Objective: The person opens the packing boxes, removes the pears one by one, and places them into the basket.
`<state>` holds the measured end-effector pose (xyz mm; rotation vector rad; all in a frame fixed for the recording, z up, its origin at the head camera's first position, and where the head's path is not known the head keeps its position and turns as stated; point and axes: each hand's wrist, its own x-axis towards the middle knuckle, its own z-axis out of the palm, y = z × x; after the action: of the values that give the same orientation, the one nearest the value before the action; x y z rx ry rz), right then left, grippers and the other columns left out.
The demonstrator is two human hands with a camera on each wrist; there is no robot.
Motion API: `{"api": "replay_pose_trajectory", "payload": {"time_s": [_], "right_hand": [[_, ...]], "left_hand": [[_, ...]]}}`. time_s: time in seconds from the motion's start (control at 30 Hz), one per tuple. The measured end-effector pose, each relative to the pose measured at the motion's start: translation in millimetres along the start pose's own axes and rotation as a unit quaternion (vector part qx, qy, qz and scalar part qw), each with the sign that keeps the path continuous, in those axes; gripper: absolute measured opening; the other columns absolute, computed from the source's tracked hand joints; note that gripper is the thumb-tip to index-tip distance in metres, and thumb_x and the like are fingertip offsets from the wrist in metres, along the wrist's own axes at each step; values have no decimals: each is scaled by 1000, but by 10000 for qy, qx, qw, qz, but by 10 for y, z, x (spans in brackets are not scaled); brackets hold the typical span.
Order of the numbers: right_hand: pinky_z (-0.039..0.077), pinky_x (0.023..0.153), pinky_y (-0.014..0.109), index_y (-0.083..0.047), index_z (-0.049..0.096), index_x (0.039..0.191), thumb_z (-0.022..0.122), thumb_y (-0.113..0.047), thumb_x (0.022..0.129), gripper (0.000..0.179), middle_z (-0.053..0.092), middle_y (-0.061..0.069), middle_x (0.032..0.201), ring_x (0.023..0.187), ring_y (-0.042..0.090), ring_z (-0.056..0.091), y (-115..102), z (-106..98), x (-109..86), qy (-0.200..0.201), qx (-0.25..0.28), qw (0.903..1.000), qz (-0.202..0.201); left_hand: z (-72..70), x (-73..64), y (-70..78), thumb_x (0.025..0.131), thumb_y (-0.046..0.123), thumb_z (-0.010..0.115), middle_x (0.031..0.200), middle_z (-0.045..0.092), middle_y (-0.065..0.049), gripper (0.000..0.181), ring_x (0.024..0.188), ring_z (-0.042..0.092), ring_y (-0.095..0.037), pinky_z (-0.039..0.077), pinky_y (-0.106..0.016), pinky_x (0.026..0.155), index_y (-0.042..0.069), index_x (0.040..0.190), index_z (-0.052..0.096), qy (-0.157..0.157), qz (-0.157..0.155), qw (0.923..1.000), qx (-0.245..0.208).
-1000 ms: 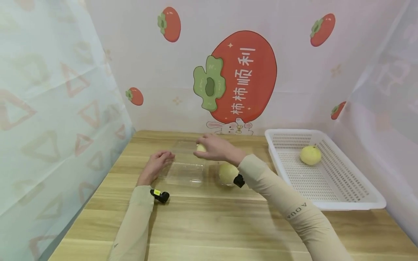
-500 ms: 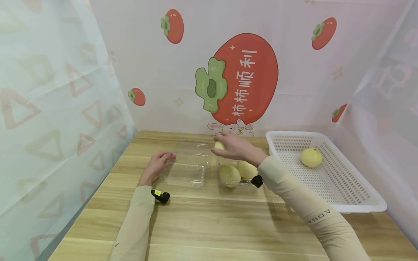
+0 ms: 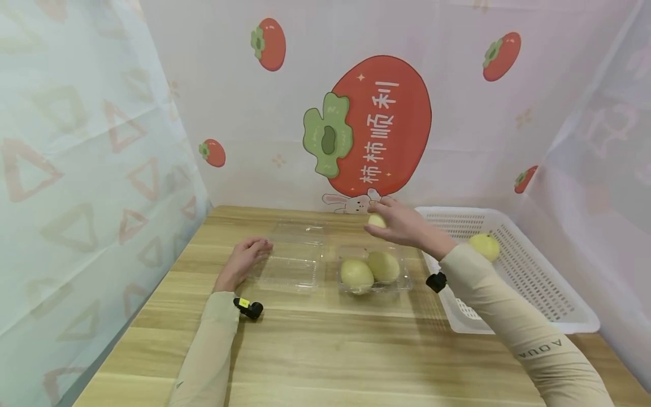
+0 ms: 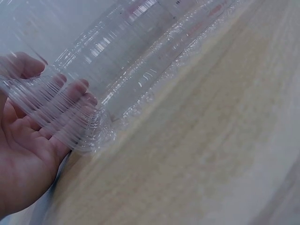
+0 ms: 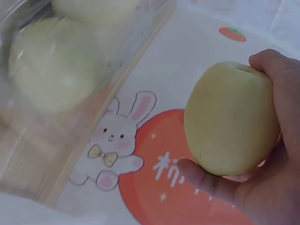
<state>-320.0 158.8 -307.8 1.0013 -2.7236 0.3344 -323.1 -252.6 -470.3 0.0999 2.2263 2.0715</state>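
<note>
In the right hand (image 3: 404,222): we see the held fruit (image 5: 229,119), pale yellow and roundish; the thumb and the fingers take it from opposite sides, so this hand is clamped on it.
Below the right hand, in the head view: there is a fruit container (image 3: 404,280) of clear plastic, and inside it two pale fruits (image 3: 357,276) lie side by side.
At the left hand (image 3: 246,260): the fingers are a little bent and rest at the edge of a second clear container (image 3: 297,272); whether they pinch this edge, we cannot tell.
To the right of the right hand: we find a white basket (image 3: 585,324) with many small holes, and one yellow fruit (image 3: 485,247) inside its far part.
Under both hands: a wooden table (image 3: 315,350) is spread.
Beyond the hands: we notice a pale backdrop (image 3: 447,164) with red persimmons (image 3: 399,130) and a rabbit (image 3: 353,203), which the right hand partly covers.
</note>
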Motion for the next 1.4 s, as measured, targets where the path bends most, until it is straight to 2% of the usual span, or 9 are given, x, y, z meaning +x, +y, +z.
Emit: {"api": "replay_pose_trajectory", "payload": {"time_s": [0.17,0.53,0.63,0.77,0.87,1.0,1.17,1.4], "right_hand": [[48,98,54,-7,62,126,63,-41,92,48,61,18,127,116,38,57,222,9,-99,25,24,9998,214],[49,94,55,-5,61,127,62,-42,92,51,58,22,126,116,39,54,734,-9,-418,22,184,9944,1038],[49,91,56,-3,62,125,60,-40,93,49,59,24,123,113,40,56,839,9,-505,46,200,9940,1077],[47,95,58,0,62,124,60,-37,94,48,60,26,123,114,43,55,1023,37,-605,114,97,9935,1132],[42,102,61,2,59,128,58,-39,95,53,58,28,128,121,45,50,1160,57,-671,-18,-57,9919,1272],[41,101,64,1,57,132,55,-42,95,57,56,29,130,123,48,46,1289,97,-723,-213,-357,9904,1315],[45,96,64,0,58,131,55,-42,95,55,58,27,128,119,47,48,1396,159,-738,-324,-679,9887,1299],[47,93,62,-1,59,130,56,-45,95,57,60,26,125,114,46,53,1471,187,-752,-516,-659,9860,1440]], "left_hand": [[-45,-31,-6,106,33,41,145,47,-28,54,136,47,-36,42,-39,113,-6,144,37,74,-2,10000,39],[-38,-46,-29,106,31,41,145,47,-28,54,137,46,-36,44,-35,111,-7,144,36,30,-65,10000,-26],[-43,-58,-42,106,31,41,145,46,-29,55,137,46,-37,42,-37,113,-8,144,36,24,-52,10000,-58],[-24,-51,-36,106,33,42,146,47,-27,56,137,46,-35,41,-39,113,-7,145,36,-19,-35,10000,-1],[5,-41,-10,105,34,43,146,48,-25,57,137,47,-34,42,-38,113,-5,146,36,-50,-32,10000,53],[39,-40,39,106,31,42,146,47,-26,55,137,46,-34,41,-38,114,-6,146,35,-91,-53,9999,4],[24,-18,6,106,32,41,145,48,-27,54,136,48,-34,45,-34,111,-7,143,38,5,6,10000,75],[37,-3,13,107,29,40,146,46,-29,53,137,45,-37,39,-42,115,-9,143,38,11,31,9999,-123]]}}
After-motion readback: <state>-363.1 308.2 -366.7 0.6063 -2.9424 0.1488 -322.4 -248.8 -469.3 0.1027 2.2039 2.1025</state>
